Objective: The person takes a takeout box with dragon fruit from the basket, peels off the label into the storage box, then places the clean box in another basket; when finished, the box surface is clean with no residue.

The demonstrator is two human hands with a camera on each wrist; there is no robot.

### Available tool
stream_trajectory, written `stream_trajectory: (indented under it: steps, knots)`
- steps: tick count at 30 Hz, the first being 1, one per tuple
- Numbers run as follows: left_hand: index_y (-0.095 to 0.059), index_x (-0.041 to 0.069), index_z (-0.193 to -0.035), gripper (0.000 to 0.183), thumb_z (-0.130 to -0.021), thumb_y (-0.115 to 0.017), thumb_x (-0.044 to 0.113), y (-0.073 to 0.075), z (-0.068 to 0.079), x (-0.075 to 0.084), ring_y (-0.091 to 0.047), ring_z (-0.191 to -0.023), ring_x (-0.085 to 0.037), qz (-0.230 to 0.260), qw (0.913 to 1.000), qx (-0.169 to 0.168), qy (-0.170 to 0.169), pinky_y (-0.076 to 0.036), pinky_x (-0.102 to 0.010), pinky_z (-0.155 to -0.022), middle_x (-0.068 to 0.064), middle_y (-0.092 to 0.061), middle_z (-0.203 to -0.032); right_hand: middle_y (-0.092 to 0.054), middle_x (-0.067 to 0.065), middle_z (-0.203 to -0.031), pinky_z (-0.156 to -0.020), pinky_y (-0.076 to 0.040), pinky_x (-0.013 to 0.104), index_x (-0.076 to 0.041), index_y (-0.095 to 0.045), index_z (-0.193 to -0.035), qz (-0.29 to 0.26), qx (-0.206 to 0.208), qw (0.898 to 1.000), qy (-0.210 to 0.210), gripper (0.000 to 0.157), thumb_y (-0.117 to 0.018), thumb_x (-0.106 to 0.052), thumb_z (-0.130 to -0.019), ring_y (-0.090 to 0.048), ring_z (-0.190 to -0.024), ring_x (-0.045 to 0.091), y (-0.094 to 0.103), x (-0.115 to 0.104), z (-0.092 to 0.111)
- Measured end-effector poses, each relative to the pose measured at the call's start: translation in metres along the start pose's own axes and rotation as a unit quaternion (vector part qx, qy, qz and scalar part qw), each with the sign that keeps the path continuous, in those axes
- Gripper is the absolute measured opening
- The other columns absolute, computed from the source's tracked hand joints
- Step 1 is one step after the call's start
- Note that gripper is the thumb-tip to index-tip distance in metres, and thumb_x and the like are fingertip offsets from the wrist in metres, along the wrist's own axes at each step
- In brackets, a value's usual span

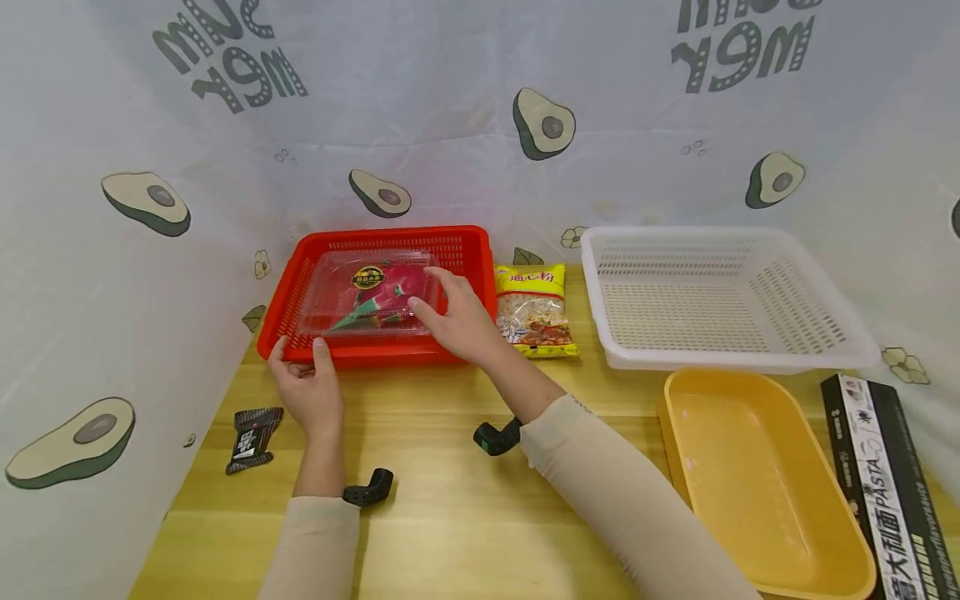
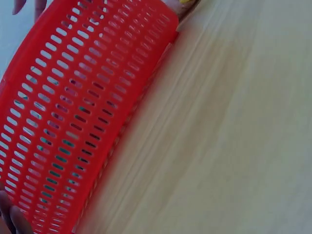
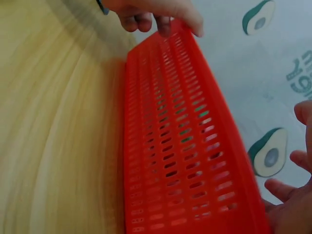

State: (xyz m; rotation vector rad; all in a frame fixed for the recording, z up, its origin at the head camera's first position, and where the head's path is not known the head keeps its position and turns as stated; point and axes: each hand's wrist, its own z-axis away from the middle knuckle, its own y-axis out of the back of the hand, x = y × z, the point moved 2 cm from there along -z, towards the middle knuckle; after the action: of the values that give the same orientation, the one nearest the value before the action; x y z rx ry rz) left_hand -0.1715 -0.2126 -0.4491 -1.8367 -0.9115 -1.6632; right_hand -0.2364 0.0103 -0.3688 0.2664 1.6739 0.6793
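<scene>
the clear box (image 1: 370,292) is set inside the red basket (image 1: 397,354) on the table (image 1: 450,508), just left of the right grip (image 1: 462,318); its long axis is laid left to right, and its right end is overlapped in the head view by the right thumb and fingertips, held parted; whether the lid is touched cannot be told; the left grip (image 1: 310,396), farther from the box, is placed at the basket's near left corner, fingers bent; whether the rim is pinched cannot be told; pink-and-green contents (image 1: 402,286) are seen through the lid; a white basket (image 1: 645,360) is placed well right, a yellow tray (image 1: 757,483) nearer
</scene>
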Motion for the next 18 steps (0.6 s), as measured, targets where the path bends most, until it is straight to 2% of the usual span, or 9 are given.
stream_trajectory:
  steps: [7,13,18]
  knots:
    - [-0.043,0.021,-0.146,0.055,-0.098,-0.066,0.037,0.000,-0.004,-0.010,-0.052,-0.084,-0.009,0.022,0.9996,-0.017,-0.003,-0.044,-0.020,-0.073,0.003,-0.056,-0.104,-0.038,0.011,-0.158,-0.111,-0.047,0.055,-0.026,-0.033,-0.157,-0.028,-0.012,0.998,-0.047,0.067,-0.062,-0.045,-0.099,-0.041,-0.142,0.031,-0.008,0.011,-0.027]
    - [-0.043,0.021,-0.144,0.054,-0.099,-0.065,0.040,0.000,-0.003,-0.012,-0.052,-0.087,-0.008,0.012,0.9997,-0.015,-0.017,-0.044,-0.019,-0.074,-0.002,-0.057,-0.108,-0.042,0.009,-0.158,-0.111,-0.046,0.057,-0.029,-0.029,-0.159,-0.048,-0.050,0.994,-0.081,0.072,-0.063,-0.046,-0.098,-0.042,-0.143,0.033,-0.011,0.015,-0.037]
    - [-0.042,0.022,-0.144,0.053,-0.099,-0.064,0.039,0.000,-0.003,-0.012,-0.053,-0.089,-0.008,0.011,0.9997,-0.015,-0.015,-0.045,-0.019,-0.076,-0.004,-0.058,-0.111,-0.041,0.010,-0.161,-0.114,-0.042,0.059,-0.033,-0.025,-0.160,-0.026,-0.081,0.991,-0.107,0.073,-0.061,-0.048,-0.099,-0.044,-0.144,0.035,-0.013,0.017,-0.041]
